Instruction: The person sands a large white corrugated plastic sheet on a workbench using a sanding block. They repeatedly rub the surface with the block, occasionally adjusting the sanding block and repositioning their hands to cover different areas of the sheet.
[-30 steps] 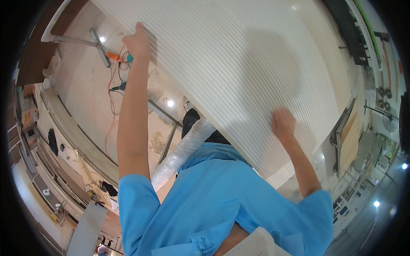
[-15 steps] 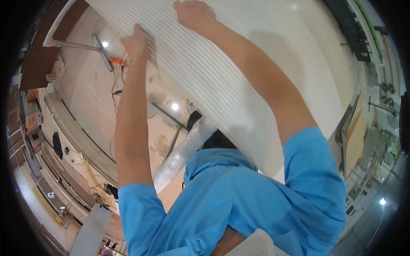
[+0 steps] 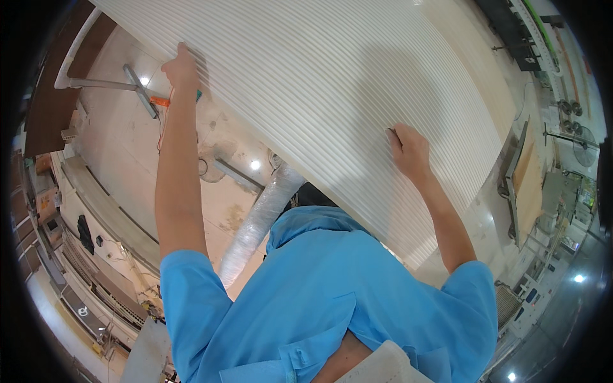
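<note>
a person in a blue shirt [image 3: 319, 300] holds a big white ribbed panel [image 3: 332, 83] that fills the view from 11 to 3 o'clock, bowing slightly as it hangs in the air.

the left hand [image 3: 181, 66], at 11 o'clock, is wrapped over the panel's near long edge, arm straight and far out, likely to steady that end. the right hand [image 3: 408, 148], at 2 o'clock, is curled with its fingers pressed to the ribbed face; whether it hooks a rib or only pushes, i cannot tell. the wide spread of the arms suits a sheet this broad and floppy.

the panel's lower edge runs from 10 o'clock down to 4 o'clock, passing just above the person's shoulders. beyond it, at 9 o'clock, is pale floor [image 3: 115, 159] with a metal bar [image 3: 140, 89], a small orange tool [image 3: 161, 101] and a wrapped roll [image 3: 258, 220] near 7 o'clock. open floor lies to the left; shelving [image 3: 76, 268] lines 8 o'clock and machines [image 3: 536, 191] crowd 3 to 4 o'clock, near the panel's end.
</note>
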Action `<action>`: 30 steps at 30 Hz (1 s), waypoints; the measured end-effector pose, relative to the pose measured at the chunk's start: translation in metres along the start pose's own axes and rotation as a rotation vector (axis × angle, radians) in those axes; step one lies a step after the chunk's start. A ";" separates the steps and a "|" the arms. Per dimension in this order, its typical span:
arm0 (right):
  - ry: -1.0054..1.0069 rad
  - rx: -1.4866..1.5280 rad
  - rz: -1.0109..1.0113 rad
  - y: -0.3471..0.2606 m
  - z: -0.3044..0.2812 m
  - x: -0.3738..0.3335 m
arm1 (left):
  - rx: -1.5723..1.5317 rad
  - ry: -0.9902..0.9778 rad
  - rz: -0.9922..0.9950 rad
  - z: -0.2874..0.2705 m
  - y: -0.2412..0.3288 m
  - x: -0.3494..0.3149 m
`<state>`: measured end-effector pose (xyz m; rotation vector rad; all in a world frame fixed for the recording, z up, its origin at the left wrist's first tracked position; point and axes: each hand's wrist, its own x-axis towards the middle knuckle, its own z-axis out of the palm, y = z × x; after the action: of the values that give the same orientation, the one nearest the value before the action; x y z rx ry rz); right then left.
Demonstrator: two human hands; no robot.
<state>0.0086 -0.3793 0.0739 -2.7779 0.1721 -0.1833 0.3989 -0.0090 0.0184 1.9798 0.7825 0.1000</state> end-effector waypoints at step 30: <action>0.005 -0.198 -0.291 -0.023 0.035 0.072 | -0.078 -0.027 0.069 -0.007 -0.002 -0.017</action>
<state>0.0863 -0.3563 0.0574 -2.9885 -0.2270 -0.2579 0.3823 -0.0129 0.0246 1.9302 0.6830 0.1424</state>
